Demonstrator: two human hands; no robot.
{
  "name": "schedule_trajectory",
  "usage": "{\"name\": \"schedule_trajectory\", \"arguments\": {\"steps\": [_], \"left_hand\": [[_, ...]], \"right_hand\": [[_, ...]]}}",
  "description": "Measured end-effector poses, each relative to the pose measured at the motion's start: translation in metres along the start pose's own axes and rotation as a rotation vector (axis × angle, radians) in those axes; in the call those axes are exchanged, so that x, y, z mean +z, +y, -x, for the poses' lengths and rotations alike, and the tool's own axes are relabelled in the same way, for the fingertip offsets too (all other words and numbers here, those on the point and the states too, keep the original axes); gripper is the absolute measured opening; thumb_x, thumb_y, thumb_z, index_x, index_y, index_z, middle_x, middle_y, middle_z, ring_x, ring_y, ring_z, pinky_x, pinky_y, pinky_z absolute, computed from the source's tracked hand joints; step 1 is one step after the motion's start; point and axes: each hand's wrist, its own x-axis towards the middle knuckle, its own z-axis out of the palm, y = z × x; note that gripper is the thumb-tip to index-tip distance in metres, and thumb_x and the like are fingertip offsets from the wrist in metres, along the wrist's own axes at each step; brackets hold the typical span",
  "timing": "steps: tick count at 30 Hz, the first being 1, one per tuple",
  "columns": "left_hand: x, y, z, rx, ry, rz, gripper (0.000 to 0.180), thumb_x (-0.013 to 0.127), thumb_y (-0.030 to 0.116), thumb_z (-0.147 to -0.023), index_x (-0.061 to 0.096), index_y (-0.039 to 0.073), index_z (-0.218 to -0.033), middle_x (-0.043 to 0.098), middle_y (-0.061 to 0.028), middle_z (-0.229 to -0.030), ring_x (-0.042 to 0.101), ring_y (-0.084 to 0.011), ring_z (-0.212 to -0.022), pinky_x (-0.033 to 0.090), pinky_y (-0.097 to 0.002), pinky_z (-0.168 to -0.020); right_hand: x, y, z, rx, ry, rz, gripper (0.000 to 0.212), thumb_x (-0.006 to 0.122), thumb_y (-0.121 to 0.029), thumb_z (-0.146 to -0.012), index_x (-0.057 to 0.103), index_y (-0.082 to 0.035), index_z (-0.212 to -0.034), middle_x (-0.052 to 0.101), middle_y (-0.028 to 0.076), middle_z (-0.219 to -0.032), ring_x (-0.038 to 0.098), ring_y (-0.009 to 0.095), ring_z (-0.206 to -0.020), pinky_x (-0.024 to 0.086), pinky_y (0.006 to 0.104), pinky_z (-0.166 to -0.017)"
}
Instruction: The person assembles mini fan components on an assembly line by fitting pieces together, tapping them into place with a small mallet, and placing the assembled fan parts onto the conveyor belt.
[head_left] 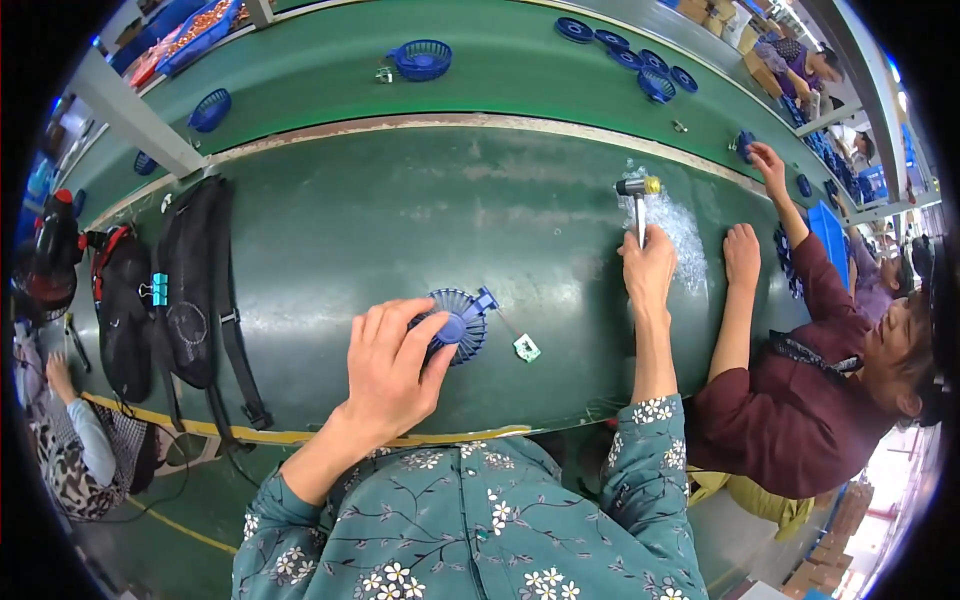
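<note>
My left hand point(392, 355) grips a blue round fan part point(458, 328) with a slatted rim, its fingers bent over the near left side; part of it is hidden by them. From its upper right a small blue stub sticks out, and a thin wire runs to a small green-and-white circuit board point(526, 347) lying on the table. My right hand point(650, 262) is closed around the metal handle of a small hammer point(640, 188), held head up, with one dark face and one yellow face. The hammer head is beside a pile of small clear plastic pieces point(677, 232).
Black bags point(190, 290) with straps lie at the table's left. Beyond the wooden-edged table point(330, 230), a green belt point(300, 70) carries blue fan parts point(421, 60). A co-worker point(790, 415) sits close on my right, one arm stretched toward the belt. A metal post point(135, 110) rises at the left.
</note>
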Motion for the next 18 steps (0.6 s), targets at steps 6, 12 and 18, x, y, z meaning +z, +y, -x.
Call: {"name": "schedule_trajectory", "arguments": {"steps": [6, 12, 18], "left_hand": [[0.001, 0.0, -0.006, -0.03, -0.078, -0.144, 0.066, 0.079, 0.036, -0.071, 0.054, -0.001, -0.12, 0.053, -0.0183, -0.118, 0.052, -0.0329, -0.099, 0.038, -0.042, -0.078], [0.017, 0.001, -0.008, -0.111, -0.186, -0.202, 0.081, 0.08, 0.041, -0.067, 0.049, -0.005, -0.126, 0.052, -0.0186, -0.12, 0.051, -0.0337, -0.101, 0.04, -0.043, -0.08], [0.009, -0.006, -0.011, -0.102, -0.201, 0.06, 0.075, 0.079, 0.023, -0.066, 0.045, -0.002, -0.128, 0.049, -0.0199, -0.123, 0.051, -0.0359, -0.105, 0.042, -0.0448, -0.089]], "right_hand": [[-0.001, -0.007, 0.006, -0.034, 0.049, 0.131, 0.02, 0.061, -0.012, -0.087, 0.057, 0.008, -0.086, 0.06, 0.029, -0.075, 0.06, 0.048, -0.074, 0.045, 0.0501, -0.066], [-0.02, -0.033, 0.043, 0.37, -0.266, -0.552, 0.018, 0.069, -0.01, -0.084, 0.061, 0.003, -0.094, 0.067, 0.014, -0.072, 0.049, 0.013, -0.043, 0.036, 0.0292, -0.038], [-0.028, -0.057, 0.073, 0.481, -0.616, -1.134, 0.016, 0.063, 0.0, -0.089, 0.062, 0.007, -0.103, 0.07, 0.019, -0.093, 0.033, 0.001, -0.037, 0.028, 0.0187, -0.031]]}}
